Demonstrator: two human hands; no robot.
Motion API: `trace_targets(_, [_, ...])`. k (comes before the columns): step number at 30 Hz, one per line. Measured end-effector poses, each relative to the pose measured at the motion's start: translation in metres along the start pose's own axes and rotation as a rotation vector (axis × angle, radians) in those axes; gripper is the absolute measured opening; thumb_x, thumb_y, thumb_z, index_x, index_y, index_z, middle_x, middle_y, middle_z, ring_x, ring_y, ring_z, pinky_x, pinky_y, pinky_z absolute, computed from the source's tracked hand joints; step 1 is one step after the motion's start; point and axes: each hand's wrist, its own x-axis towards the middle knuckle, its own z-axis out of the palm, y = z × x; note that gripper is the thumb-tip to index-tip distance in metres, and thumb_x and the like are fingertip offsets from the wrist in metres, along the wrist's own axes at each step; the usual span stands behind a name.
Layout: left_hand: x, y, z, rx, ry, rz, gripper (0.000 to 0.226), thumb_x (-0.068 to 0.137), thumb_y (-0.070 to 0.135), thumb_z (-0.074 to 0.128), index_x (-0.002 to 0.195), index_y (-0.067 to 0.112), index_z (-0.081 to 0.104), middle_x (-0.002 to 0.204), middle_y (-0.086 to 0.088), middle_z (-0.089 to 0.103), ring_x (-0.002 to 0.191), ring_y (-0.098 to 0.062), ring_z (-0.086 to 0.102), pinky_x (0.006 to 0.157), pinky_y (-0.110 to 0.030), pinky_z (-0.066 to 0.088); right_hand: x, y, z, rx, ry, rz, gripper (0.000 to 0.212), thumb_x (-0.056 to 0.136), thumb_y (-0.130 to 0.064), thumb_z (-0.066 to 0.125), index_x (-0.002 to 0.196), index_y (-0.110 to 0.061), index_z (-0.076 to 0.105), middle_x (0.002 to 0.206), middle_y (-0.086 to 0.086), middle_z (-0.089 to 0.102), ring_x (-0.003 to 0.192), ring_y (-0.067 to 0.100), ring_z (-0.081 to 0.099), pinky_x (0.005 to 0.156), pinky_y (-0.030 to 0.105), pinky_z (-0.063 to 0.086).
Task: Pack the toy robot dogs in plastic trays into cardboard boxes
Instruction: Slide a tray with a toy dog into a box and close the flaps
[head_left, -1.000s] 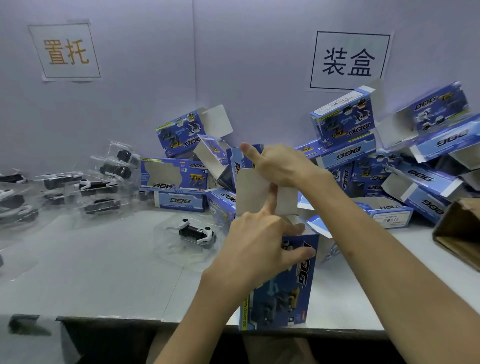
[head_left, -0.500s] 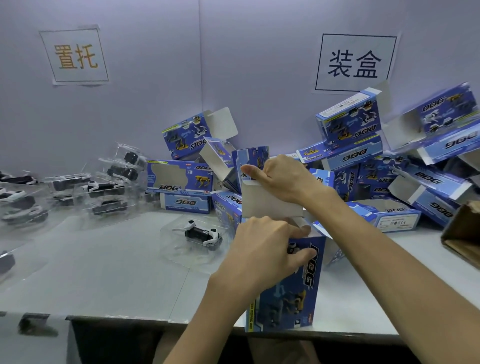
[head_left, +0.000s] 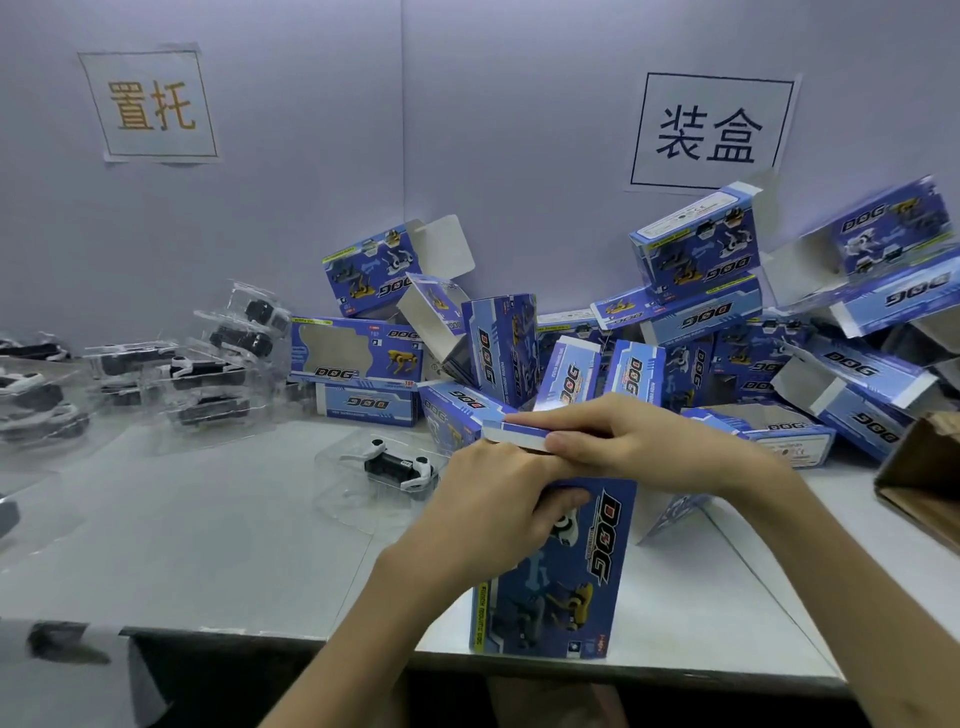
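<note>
Standing nearest: blue "DOG" box (head_left: 561, 571), upright on end at the near edge of the grey worktop (head_left: 208, 519), printed face towards the camera.
Left hand (head_left: 493, 509): clamps round the upper part of the box, thumb across the printed front, fingers hidden behind.
Right hand (head_left: 639, 447): lies spread over the box top, fingers stretched straight along the top flap (head_left: 514, 434), thumb against its front edge; presses rather than grips.
Top flap: folded down almost level over the opening, just above the left hand's knuckles.
Tray (head_left: 343, 493): clear plastic, flat on the worktop just left of the box, apart from both hands.
Toy robot dog (head_left: 395, 465): black body with white legs, lies inside that tray.
Brown carton (head_left: 919, 478): open, at the right edge of view.
Pile of boxes (head_left: 727, 322): same blue print, heaped behind the hands against the wall (head_left: 519, 130), many with flaps hanging open.
Stacked trays (head_left: 208, 364): clear, with dark toy dogs inside, far left on the worktop.
Signs: two paper sheets on the wall, orange characters at left (head_left: 150, 106), black characters at right (head_left: 711, 132).
</note>
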Motion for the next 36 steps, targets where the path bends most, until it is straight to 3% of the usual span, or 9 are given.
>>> trace_targets(3, [-0.003, 0.000, 0.002, -0.037, 0.050, 0.042, 0.023, 0.095, 0.032, 0.062, 0.116, 0.032, 0.072, 0.096, 0.009, 0.075, 0.085, -0.013, 0.065, 0.067, -0.024, 0.041, 0.000, 0.004, 0.006, 0.048, 0.072, -0.023, 0.035, 0.103, -0.027, 0.051, 0.136, -0.036, 0.059, 0.127, -0.010, 0.068, 0.119, 0.005, 0.059, 0.106, 0.035, 0.043])
trace_targets(6, [-0.018, 0.005, 0.007, -0.203, 0.284, 0.036, 0.019, 0.088, 0.004, 0.067, 0.098, 0.016, 0.077, 0.097, 0.007, 0.076, 0.092, -0.008, 0.068, 0.079, -0.028, 0.053, 0.001, 0.010, 0.009, 0.068, 0.110, -0.047, 0.034, 0.101, -0.025, 0.056, 0.133, -0.037, 0.061, 0.123, -0.006, 0.070, 0.116, 0.010, 0.062, 0.102, 0.037, 0.047])
trace_targets(12, [-0.041, 0.027, 0.021, -0.114, 0.512, -0.011, 0.013, 0.084, 0.010, 0.065, 0.082, 0.019, 0.074, 0.106, 0.011, 0.074, 0.108, -0.004, 0.064, 0.098, -0.032, 0.040, -0.005, 0.012, 0.011, 0.161, 0.203, -0.148, 0.028, 0.092, -0.009, 0.070, 0.113, -0.026, 0.076, 0.113, -0.014, 0.073, 0.113, 0.000, 0.064, 0.094, 0.018, 0.050])
trace_targets(18, [-0.049, 0.026, 0.031, -0.165, 0.520, -0.024, 0.010, 0.085, 0.011, 0.067, 0.080, 0.016, 0.075, 0.117, 0.006, 0.071, 0.120, -0.010, 0.060, 0.099, -0.028, 0.044, -0.010, 0.017, 0.016, 0.125, 0.148, -0.133, 0.029, 0.096, -0.013, 0.064, 0.115, -0.031, 0.075, 0.126, -0.019, 0.066, 0.124, -0.004, 0.054, 0.104, 0.019, 0.044])
trace_targets(22, [-0.047, 0.013, 0.025, -0.177, 0.574, -0.079, 0.009, 0.082, 0.003, 0.070, 0.085, 0.010, 0.075, 0.113, 0.002, 0.070, 0.114, -0.016, 0.059, 0.098, -0.022, 0.043, -0.016, 0.017, 0.022, 0.055, 0.183, -0.104, 0.047, 0.098, -0.008, 0.047, 0.117, -0.044, 0.070, 0.134, -0.026, 0.058, 0.130, -0.009, 0.044, 0.106, 0.015, 0.033])
trace_targets(27, [-0.042, 0.002, 0.018, -0.152, 0.486, -0.147, 0.019, 0.088, 0.025, 0.064, 0.102, 0.018, 0.074, 0.115, 0.011, 0.069, 0.112, -0.011, 0.061, 0.093, -0.036, 0.049, -0.025, 0.020, 0.034, 0.023, 0.224, -0.118, 0.051, 0.087, -0.018, 0.042, 0.124, -0.043, 0.067, 0.132, -0.023, 0.053, 0.130, -0.002, 0.042, 0.106, 0.014, 0.032])
trace_targets(30, [-0.043, -0.001, 0.018, -0.206, 0.496, -0.154, 0.018, 0.087, 0.023, 0.070, 0.104, 0.019, 0.073, 0.114, 0.015, 0.069, 0.111, -0.006, 0.060, 0.091, -0.034, 0.051, -0.032, 0.026, 0.038, 0.249, 0.388, -0.160, 0.038, 0.093, -0.011, 0.055, 0.120, -0.033, 0.069, 0.125, -0.019, 0.063, 0.125, 0.005, 0.054, 0.102, 0.021, 0.046])
trace_targets(33, [-0.040, -0.001, 0.018, -0.172, 0.489, -0.162, 0.016, 0.088, 0.026, 0.067, 0.102, 0.022, 0.072, 0.112, 0.017, 0.069, 0.108, -0.005, 0.059, 0.092, -0.028, 0.046, -0.038, 0.039, 0.045, 0.423, 0.626, -0.177, 0.015, 0.089, 0.001, 0.068, 0.097, -0.012, 0.071, 0.109, -0.002, 0.073, 0.114, 0.015, 0.065, 0.102, 0.033, 0.050])
trace_targets(36, [-0.036, 0.002, 0.015, -0.220, 0.447, -0.174, 0.012, 0.087, 0.020, 0.067, 0.099, 0.020, 0.071, 0.109, 0.017, 0.068, 0.108, -0.004, 0.059, 0.092, -0.020, 0.044, -0.038, 0.042, 0.053, 0.500, 0.732, -0.163, 0.004, 0.084, -0.004, 0.071, 0.084, -0.008, 0.071, 0.097, 0.004, 0.076, 0.104, 0.018, 0.070, 0.097, 0.034, 0.054])
